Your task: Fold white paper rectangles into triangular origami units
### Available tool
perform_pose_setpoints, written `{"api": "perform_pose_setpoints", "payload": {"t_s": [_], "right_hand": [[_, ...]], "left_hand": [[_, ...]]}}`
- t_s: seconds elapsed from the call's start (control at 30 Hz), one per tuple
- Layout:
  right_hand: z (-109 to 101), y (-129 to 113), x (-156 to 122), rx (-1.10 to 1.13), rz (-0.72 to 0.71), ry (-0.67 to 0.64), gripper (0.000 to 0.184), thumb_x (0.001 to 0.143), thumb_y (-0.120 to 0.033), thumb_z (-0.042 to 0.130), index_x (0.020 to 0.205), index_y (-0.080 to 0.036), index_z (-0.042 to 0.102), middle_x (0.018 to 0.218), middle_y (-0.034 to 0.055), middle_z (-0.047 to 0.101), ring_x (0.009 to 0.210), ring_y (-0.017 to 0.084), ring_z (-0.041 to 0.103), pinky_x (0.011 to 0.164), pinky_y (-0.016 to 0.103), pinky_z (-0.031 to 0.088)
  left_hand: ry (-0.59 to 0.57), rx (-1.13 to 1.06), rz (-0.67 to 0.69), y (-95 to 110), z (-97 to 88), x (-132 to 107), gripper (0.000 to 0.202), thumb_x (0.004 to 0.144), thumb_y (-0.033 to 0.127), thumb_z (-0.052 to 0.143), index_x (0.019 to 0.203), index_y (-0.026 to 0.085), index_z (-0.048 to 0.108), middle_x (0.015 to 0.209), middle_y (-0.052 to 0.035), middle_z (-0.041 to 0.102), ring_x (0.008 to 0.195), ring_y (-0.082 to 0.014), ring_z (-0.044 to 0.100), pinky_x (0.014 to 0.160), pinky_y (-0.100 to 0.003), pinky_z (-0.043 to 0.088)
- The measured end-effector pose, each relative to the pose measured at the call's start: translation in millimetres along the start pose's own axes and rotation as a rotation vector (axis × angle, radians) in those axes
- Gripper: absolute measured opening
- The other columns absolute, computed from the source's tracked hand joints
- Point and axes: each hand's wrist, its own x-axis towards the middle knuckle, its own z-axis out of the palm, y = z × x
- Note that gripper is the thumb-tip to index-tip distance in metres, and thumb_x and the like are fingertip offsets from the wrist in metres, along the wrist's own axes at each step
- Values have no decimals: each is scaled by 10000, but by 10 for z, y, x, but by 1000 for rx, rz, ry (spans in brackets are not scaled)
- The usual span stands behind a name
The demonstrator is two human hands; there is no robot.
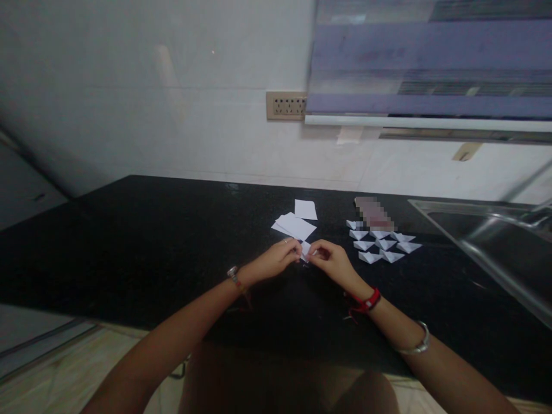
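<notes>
Between my hands is a small piece of folded white paper [305, 250], pinched from both sides just above the dark countertop. My left hand [282, 257] grips its left edge, with the fingers closed. My right hand [328, 259] holds its right side between thumb and fingers. The fingers partly hide the paper, so its exact folds cannot be made out. Right behind it lie several flat white paper sheets [297, 226], overlapping, with one more sheet [306, 210] at their back. To the right, several folded paper pieces [385, 244] stand in rows.
A phone-like pinkish object [373, 213], blurred out, lies behind the folded pieces. A metal sink [466, 233] is set into the black countertop [129, 247] at the right. On the wall are a socket panel [287, 106] and a purple-grey blind [431, 57].
</notes>
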Motion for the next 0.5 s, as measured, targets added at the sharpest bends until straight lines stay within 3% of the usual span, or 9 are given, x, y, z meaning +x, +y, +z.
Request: {"api": "perform_pose_setpoints", "payload": {"t_s": [0.13,0.37,0.5], "right_hand": [[10,2,-3,65,28,-30,82,662,-217,594,687,-158,542,636,-14,543,564,102,504,532,215,399],[-5,-42,-10,-20,-99,-32,26,682,-192,579,689,-168,585,747,23,581,696,136,539,626,247,418],[-19,-39,-11,-71,-121,-45,69,680,-219,592,729,-170,601,797,32,581,655,121,530,580,231,411]], "left_hand": [[37,73,21,16,0,-6,116,799,216,460,890,185,524,873,-14,496,820,-138,456,752,-246,357],[51,79,25,-3,31,4,96,804,187,438,763,162,522,791,-7,485,787,-133,452,723,-231,354],[56,77,-7,6,35,6,89,799,183,441,759,167,519,813,-11,485,822,-142,447,750,-244,351]]}}
